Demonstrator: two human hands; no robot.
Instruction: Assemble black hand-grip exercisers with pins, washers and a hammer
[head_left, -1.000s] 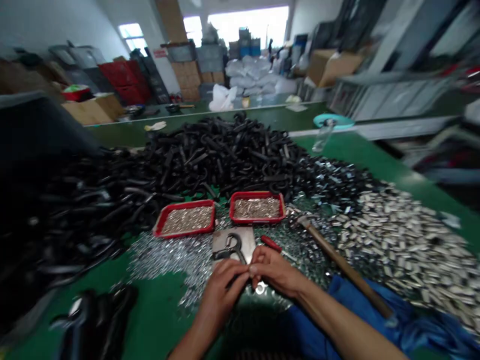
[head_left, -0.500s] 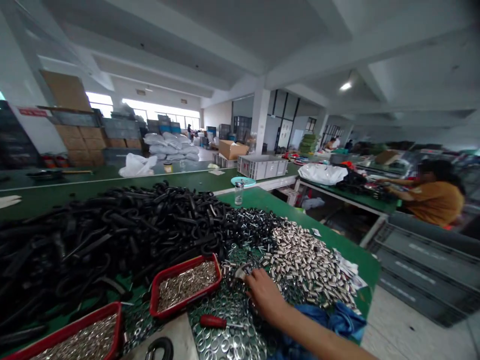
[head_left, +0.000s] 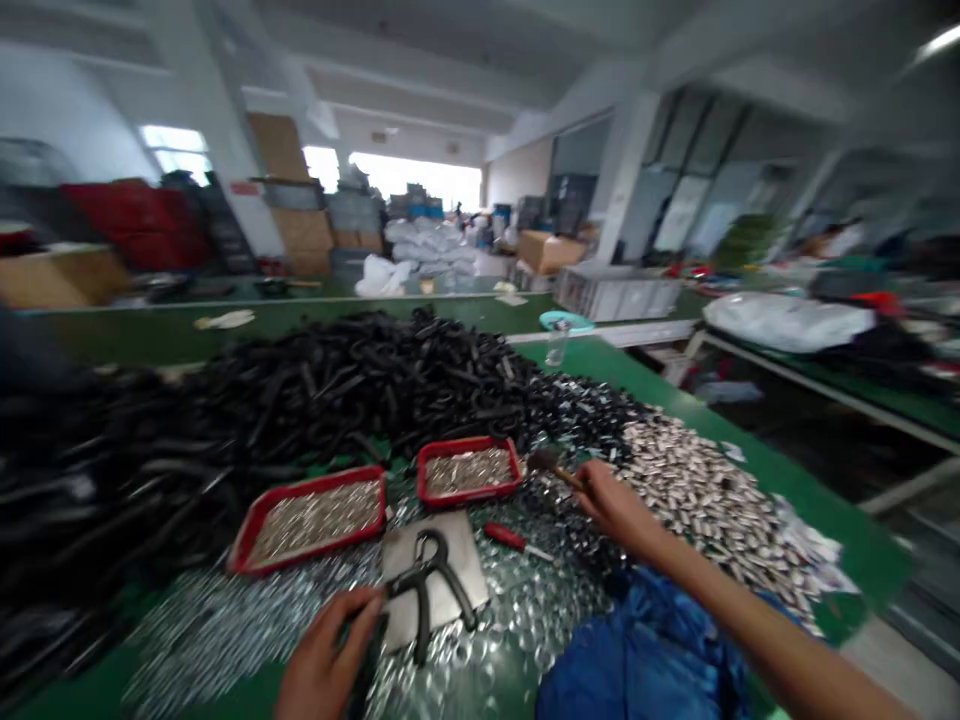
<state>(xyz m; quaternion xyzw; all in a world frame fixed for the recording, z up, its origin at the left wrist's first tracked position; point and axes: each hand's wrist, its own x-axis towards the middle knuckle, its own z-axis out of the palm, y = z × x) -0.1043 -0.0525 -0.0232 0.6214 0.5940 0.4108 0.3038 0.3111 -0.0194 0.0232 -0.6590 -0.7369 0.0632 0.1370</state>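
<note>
My right hand [head_left: 611,505] is closed around the wooden handle of a small hammer [head_left: 546,461], its head beside the right red tray [head_left: 517,470]. My left hand [head_left: 330,650] is at the lower middle, its fingers pinched at the left end of a black two-handled tool with a hooked jaw [head_left: 435,572]. That tool lies on a pale metal plate [head_left: 401,632]. Another dark piece shows under the left fingers; blur hides what it is. A red-handled screwdriver [head_left: 506,537] rests right of the plate, among scattered metal rings [head_left: 517,610].
Black curved parts [head_left: 360,385] form a big heap behind the trays. Another red tray [head_left: 255,515] holds small metal pins. Silvery cylinders [head_left: 697,480] are piled at the right, blue cloth [head_left: 637,650] in front. A glass jar [head_left: 556,345] stands farther back.
The view has swung left and down. My left hand has come into view at the black tool. My right hand still holds the hammer, whose wooden handle now shows.
</note>
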